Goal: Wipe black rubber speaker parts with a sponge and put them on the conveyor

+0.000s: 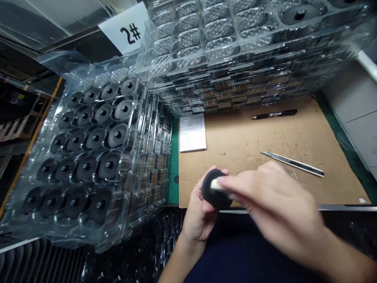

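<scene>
My left hand (200, 212) is closed round a black round part (211, 195) with a smooth, domed face. In my right hand (273, 204), blurred by motion, the fingers pinch a small white piece (216, 183) against that face. I cannot make out whether the piece is an eraser or a folded cloth. Both hands are above the front edge of the cardboard sheet (229, 153). Beyond my right hand lies a slim utility knife (293, 164) with a pale and dark handle.
At the left, stacked clear plastic trays (147, 157) hold rows of black round parts (95, 138). More clear trays (218, 78) rise at the back. On the cardboard lie a black pen (273, 114) and a printed paper slip (192, 133). A "2#" sign (125, 29) stands behind.
</scene>
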A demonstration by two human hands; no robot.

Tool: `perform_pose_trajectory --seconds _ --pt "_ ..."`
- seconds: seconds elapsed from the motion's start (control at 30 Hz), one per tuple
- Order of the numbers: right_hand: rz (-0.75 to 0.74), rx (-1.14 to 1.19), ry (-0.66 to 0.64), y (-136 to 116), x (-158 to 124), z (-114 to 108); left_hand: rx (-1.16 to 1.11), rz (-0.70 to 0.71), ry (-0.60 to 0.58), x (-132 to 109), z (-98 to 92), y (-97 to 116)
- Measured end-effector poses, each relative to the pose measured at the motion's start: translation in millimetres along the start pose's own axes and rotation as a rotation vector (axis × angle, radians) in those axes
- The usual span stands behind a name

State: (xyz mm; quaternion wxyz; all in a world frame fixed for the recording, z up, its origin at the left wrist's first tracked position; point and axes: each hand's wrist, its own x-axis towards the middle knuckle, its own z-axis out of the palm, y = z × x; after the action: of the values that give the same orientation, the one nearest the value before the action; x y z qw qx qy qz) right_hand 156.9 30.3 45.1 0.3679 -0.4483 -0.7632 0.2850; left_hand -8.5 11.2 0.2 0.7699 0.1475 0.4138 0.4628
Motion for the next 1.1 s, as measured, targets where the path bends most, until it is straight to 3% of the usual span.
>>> perform_pose_trajectory --seconds 0.07,0.2,0.33,0.43,0.53,0.67,0.77,0.83,0.93,1.0,1.1 --pt "-0.004 0.068 0.024 1 -2 1 0.010 0.001 -0.028 0 0.5 2" --pt "0.127 -0.050 -0.057 -2 -2 -1 0.033 0.041 -0.019 1 1.3 4" --pt "0.034 0.088 0.080 -2 4 2 0.026 0.036 -0.053 2 2.7 1" --pt "0.277 0.265 -0.005 17 -4 9 0.012 0.043 0.020 2 2.8 2" --pt "0.531 0.261 -0.055 51 -29 21 -0.037 0.031 0.021 2 1.8 6" --pt "0.608 0.148 -0.088 84 -59 36 -0.067 -0.003 -0.028 5 2.5 8" --pt "0.625 0.136 -0.036 75 -51 28 -0.057 -0.024 -0.030 6 6.1 6" --pt "0.571 0.098 0.092 53 -34 16 -0.041 -0.032 -0.022 6 9.1 4" --pt "0.262 0.031 0.213 12 -9 6 -0.014 -0.007 -0.021 3 11.2 2" --pt "0.049 0.046 0.153 -6 -1 9 -0.003 0.000 -0.034 1 10.1 2" --pt "-0.010 0.134 -0.076 -13 6 16 -0.010 0.014 -0.019 0 7.7 2"
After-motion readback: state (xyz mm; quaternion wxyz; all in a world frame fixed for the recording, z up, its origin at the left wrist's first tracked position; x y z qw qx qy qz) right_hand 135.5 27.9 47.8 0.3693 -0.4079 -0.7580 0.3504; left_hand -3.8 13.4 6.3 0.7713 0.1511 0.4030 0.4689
